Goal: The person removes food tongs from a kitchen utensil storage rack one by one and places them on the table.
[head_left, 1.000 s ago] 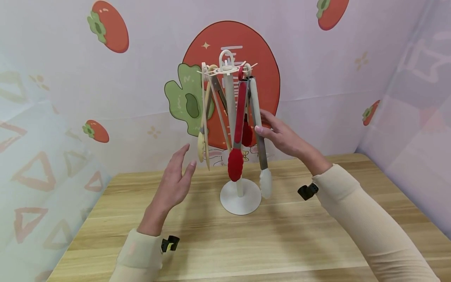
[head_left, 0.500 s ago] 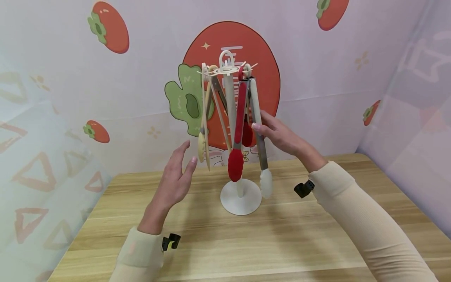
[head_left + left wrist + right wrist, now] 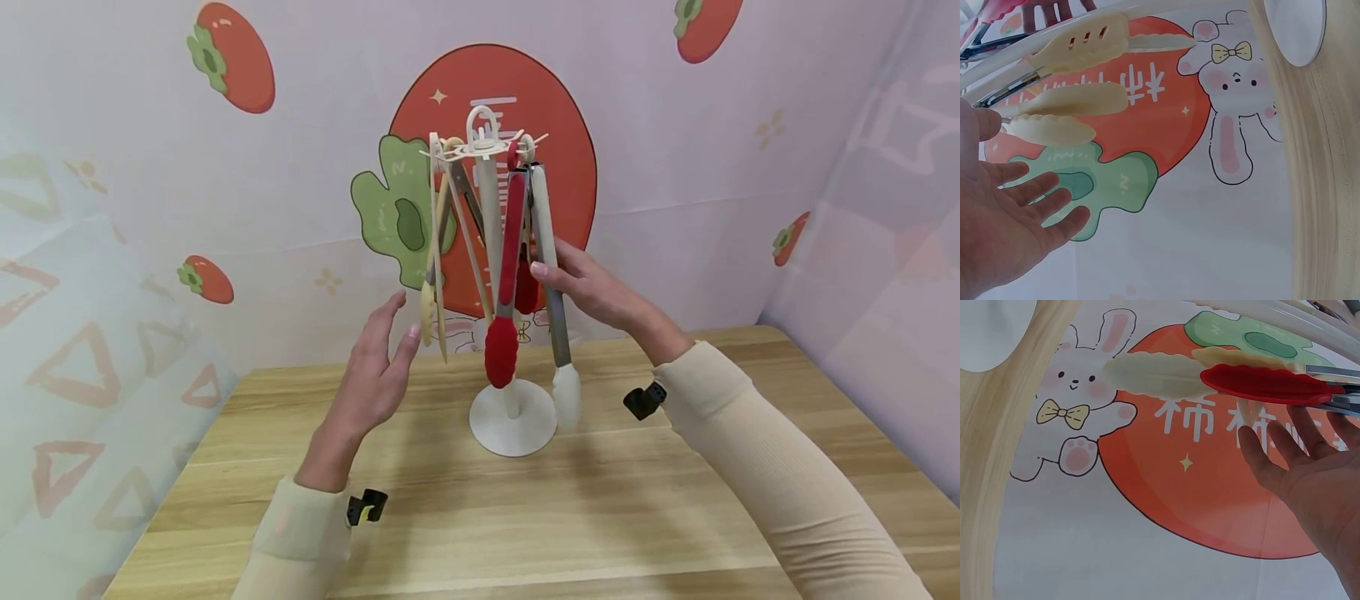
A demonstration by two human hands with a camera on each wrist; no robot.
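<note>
A white utensil stand (image 3: 487, 208) bears several hanging tools. My right hand (image 3: 596, 287) grips white-tipped tongs (image 3: 557, 317), with its thumb across the front of the handle and its fingers behind. In the right wrist view, its fingertips lie close to red tongs (image 3: 1266, 384). Other red-tipped tongs (image 3: 504, 333) hang in front of the pole. My left hand (image 3: 371, 375), fingers spread, is beside cream-tipped tongs (image 3: 428, 312); whether its thumb touches them I cannot tell. A cream slotted turner (image 3: 1085, 44) hangs near them in the left wrist view.
The stand's round white base (image 3: 487, 429) rests on a wood-grain table (image 3: 487, 533). A backdrop cloth (image 3: 300, 167) printed with persimmons hangs close behind, and another cloth wall (image 3: 885, 250) rises at the right.
My right hand has moved a little left, its thumb now further across the white tongs' handle. Their tip has dropped slightly. My left hand has edged slightly up, closer to the cream tongs.
</note>
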